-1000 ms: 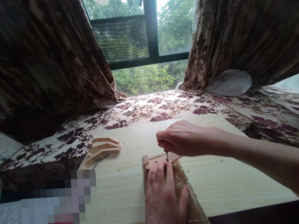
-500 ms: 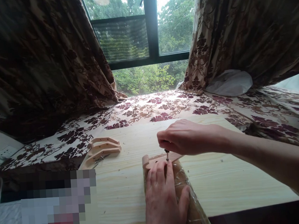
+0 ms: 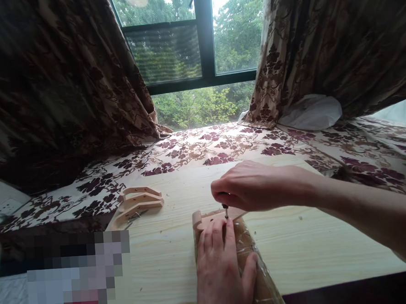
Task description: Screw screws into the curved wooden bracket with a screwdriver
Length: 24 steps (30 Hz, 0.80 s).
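Observation:
My right hand (image 3: 241,186) is closed around the handle of a screwdriver (image 3: 226,211), whose short shaft points straight down. Its tip meets a pale curved wooden piece (image 3: 202,221) lying across the far end of a tape-wrapped cardboard package (image 3: 262,277). Flat on the package and the near side of that wooden piece rests my left hand (image 3: 222,265), fingers stretched forward and thumb out to the side. The left index fingertip is right beside the screwdriver's tip. Most of the handle is hidden in my right fist.
Several similar wooden pieces (image 3: 144,199) stand at the left of the pale wooden board (image 3: 161,264), with screws (image 3: 135,215) beside them. Beyond lies a flowered cloth (image 3: 196,148) below the window, with a white plastic bag (image 3: 312,112) at right.
My right hand has turned slightly and shifted a little left over the screwdriver. The left hand, package and wooden piece stay in place.

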Each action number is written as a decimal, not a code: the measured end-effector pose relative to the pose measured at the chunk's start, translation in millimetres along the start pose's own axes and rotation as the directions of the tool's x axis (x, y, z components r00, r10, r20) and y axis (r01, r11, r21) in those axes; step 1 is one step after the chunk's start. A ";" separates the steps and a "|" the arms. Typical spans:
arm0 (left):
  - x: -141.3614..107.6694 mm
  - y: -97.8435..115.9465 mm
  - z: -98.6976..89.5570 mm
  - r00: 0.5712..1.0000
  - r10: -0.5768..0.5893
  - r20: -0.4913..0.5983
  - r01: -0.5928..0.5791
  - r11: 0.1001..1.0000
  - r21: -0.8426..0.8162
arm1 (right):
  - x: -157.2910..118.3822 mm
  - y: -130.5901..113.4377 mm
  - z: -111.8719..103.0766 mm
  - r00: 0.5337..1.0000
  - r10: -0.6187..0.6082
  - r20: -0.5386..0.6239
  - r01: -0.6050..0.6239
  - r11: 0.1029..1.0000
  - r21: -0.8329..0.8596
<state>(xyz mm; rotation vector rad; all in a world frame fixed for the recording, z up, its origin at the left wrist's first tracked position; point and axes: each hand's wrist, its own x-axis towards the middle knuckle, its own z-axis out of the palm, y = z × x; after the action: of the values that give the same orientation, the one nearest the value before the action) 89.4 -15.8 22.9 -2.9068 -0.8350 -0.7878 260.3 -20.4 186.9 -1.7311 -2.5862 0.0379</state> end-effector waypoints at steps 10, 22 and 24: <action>-0.9 -0.5 -1.4 1.000 -0.003 0.000 0.003 1.000 -0.006 | -0.7 -4.0 -8.8 0.998 0.057 0.028 -0.056 0.998 -0.040; 0.8 0.1 -1.8 1.000 0.013 0.009 -0.013 1.000 0.013 | 2.9 0.9 5.0 0.994 0.103 -0.047 -0.106 0.991 -0.080; 0.6 -0.2 -1.6 1.000 0.013 -0.001 -0.013 1.000 0.014 | 0.0 -1.2 -3.0 0.997 0.074 -0.026 -0.076 0.995 -0.068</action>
<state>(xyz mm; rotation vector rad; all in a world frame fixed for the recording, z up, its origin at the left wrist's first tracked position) 89.0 -15.6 24.6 -2.8970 -0.8169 -0.7789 259.4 -20.9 189.9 -1.8388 -2.5341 -0.0707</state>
